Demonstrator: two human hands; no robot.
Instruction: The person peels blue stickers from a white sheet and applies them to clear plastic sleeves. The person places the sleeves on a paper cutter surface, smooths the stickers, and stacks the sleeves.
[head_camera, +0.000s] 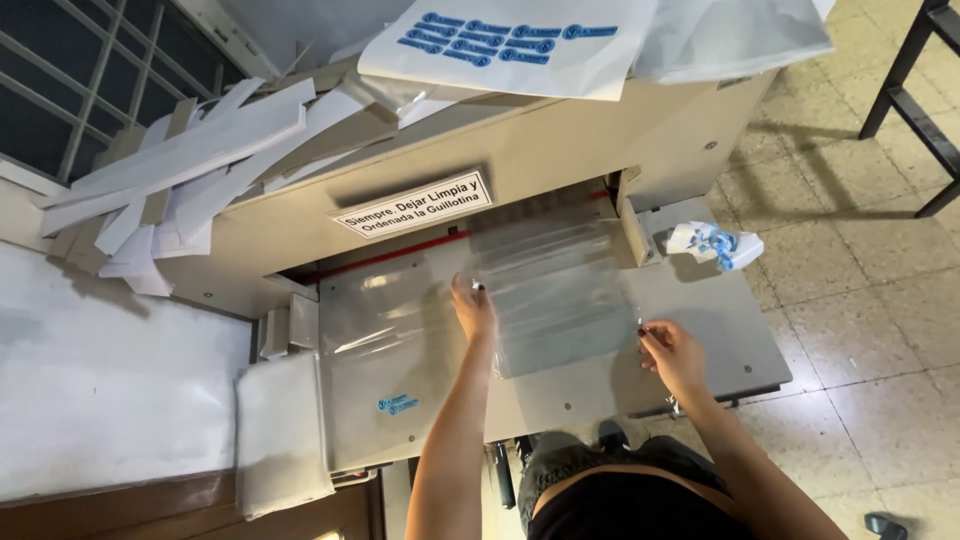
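A beige paper-cutting machine (560, 150) stands before me, its grey metal bed (720, 320) reaching toward me. A stack of clear plastic sheets (560, 290) lies on the bed, its far end pushed under the blade slot. My left hand (473, 308) rests flat on the left edge of that stack. At the stack's right near corner, my right hand (672, 352) pinches its edge. A second pile of clear plastic bags (385, 350) with a small blue print lies to the left on the bed.
White paper strips (200, 170) are heaped on the machine's left top. Printed white bags (510, 45) lie on top at the back. A crumpled blue-and-white scrap (715, 243) sits at the bed's right. More clear bags (280, 430) hang over the left near edge. Tiled floor lies right.
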